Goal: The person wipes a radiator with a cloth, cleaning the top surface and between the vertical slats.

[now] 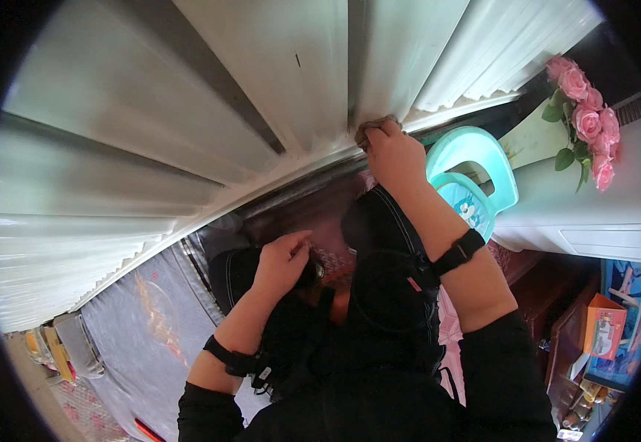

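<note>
My right hand (396, 157) grips a crumpled brown cloth (373, 131). It presses the cloth to the foot of a tall white ribbed panel (320, 72), where the panel meets a narrow white ledge (187, 227). Whether the panel is a radiator or a window part I cannot tell. My left hand (284, 262) hovers above my left knee, its fingers loosely bent and holding nothing. Just right of my right hand stands a turquoise plastic child's chair (497, 160) with a flower picture on its seat.
Pink artificial roses (588, 121) lean over a white cabinet-like appliance (585, 204) at right. Beyond it a dark wooden cabinet (561, 326) carries an orange box (605, 327) and small items. A bed with a grey-blue cover (127, 315) lies at left.
</note>
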A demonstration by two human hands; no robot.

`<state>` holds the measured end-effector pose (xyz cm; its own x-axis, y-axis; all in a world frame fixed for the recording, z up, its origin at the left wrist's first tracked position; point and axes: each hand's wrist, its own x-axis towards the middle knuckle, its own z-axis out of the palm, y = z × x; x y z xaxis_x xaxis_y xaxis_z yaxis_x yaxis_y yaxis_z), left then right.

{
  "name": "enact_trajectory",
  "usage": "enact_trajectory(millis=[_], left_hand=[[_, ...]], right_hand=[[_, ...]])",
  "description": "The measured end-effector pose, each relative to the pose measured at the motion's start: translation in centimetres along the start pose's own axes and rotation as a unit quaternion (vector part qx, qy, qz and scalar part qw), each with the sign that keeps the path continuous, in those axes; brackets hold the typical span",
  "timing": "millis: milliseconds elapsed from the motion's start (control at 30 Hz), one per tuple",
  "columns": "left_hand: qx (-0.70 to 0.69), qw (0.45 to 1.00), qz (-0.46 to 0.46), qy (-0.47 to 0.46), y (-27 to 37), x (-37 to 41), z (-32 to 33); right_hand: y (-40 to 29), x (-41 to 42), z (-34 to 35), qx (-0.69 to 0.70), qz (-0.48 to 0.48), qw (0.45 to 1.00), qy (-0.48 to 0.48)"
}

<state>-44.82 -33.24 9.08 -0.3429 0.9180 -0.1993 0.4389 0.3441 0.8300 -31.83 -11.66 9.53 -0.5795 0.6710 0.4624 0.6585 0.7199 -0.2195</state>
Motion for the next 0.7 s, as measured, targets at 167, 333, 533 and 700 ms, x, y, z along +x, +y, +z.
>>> enact_trajectory(millis=[167,333,533,700], left_hand=[[0.002,1.0,0.017,-0.016,-0.7,-0.7,1.5],[0.043,0.998,-0.001,-0.046,0.1,0.1,1.5],[0.068,0.996,0.046,-0.028,1.2,-0.4,-0.2],[0.061,0.996,0.011,-0.059,1.1,-0.3,-0.5]], right_hand=[[-1.9,3.5,-6.3,0.083,-0.063,0.955,0.278],[0.2,2.1,-2.6,0.007,-0.109,0.973,0.201],[0.1,3.0,-4.8,0.051,-0.115,0.978,0.168],[-2.5,10.7,-18.4,0.034,-0.225,0.909,0.35]])
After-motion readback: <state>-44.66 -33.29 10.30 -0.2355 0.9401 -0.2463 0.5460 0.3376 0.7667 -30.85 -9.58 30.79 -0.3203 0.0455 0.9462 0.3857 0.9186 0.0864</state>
